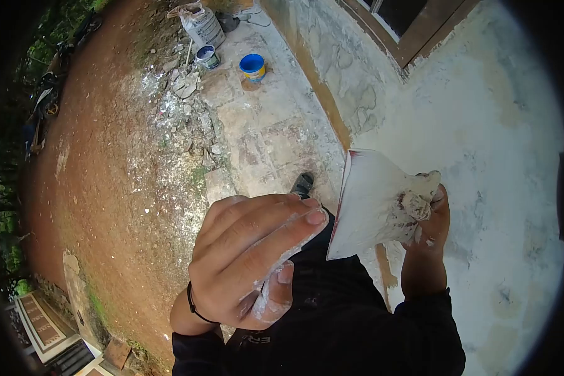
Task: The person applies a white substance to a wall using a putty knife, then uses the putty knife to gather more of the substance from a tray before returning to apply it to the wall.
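In the head view, my right hand grips a wide putty knife. White putty coats its broad blade, and a thicker lump clings near the handle end. The blade's long straight edge faces left, towards my other hand. My left hand is raised just left of the blade, apart from it. Its fingers are curled and pressed together with the thumb below them. White putty smears the index finger and thumb; whether something thin sits between them I cannot make out.
A pale, patchy plastered wall stands close on the right, with a brown window frame above. On the paved strip are a blue bucket, a paint tin and a white sack. Rubble and red soil lie left.
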Tool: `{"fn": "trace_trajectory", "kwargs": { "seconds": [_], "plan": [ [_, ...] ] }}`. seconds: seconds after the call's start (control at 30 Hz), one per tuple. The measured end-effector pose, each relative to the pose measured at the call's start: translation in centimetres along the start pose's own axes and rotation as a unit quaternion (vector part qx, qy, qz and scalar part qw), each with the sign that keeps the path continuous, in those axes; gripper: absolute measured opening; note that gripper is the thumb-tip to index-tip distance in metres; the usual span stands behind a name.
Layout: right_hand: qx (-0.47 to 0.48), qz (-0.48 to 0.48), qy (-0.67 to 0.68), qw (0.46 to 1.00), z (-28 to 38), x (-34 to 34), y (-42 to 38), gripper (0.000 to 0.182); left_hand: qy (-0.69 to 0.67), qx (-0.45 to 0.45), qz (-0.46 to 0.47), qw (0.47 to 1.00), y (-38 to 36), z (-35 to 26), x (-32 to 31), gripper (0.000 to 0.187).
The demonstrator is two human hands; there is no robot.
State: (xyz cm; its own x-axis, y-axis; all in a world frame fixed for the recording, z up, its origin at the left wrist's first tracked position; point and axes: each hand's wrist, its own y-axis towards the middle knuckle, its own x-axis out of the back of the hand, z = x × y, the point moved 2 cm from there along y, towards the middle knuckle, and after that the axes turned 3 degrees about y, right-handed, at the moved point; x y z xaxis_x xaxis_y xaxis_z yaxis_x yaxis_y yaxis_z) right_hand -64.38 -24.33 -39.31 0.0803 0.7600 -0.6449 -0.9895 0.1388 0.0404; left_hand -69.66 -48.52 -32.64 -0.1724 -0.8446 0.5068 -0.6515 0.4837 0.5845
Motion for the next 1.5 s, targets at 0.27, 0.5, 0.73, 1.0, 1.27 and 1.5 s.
{"fn": "trace_trajectory", "kwargs": {
  "seconds": [0.27,0.5,0.73,1.0,1.27,1.5],
  "plan": [
    [-0.054,-0.030,0.077,0.995,-6.4,1.5,26.2,0.028,-0.048,0.057,0.011,0.997,16.9,23.1,-0.1,0.030],
    [-0.072,-0.190,-0.040,0.978,-16.2,7.9,47.2,0.028,-0.181,0.436,-0.020,0.881,20.9,60.3,-6.5,0.024],
    [-0.095,-0.367,0.062,0.923,-39.2,20.1,64.7,0.028,-0.188,0.719,0.068,0.666,6.3,107.5,-25.8,0.040],
    [-0.194,-0.484,0.100,0.847,-55.1,26.9,61.1,0.027,-0.393,0.740,0.014,0.545,1.5,128.1,-36.1,0.035],
    [-0.202,-0.531,0.081,0.819,-58.0,27.6,53.0,0.026,-0.382,0.713,0.056,0.584,1.8,124.5,-34.6,0.038],
    [-0.099,-0.616,0.185,0.760,-54.4,23.3,39.9,0.023,-0.279,0.678,0.224,0.642,2.3,106.8,-29.1,0.036]
  ]
}}
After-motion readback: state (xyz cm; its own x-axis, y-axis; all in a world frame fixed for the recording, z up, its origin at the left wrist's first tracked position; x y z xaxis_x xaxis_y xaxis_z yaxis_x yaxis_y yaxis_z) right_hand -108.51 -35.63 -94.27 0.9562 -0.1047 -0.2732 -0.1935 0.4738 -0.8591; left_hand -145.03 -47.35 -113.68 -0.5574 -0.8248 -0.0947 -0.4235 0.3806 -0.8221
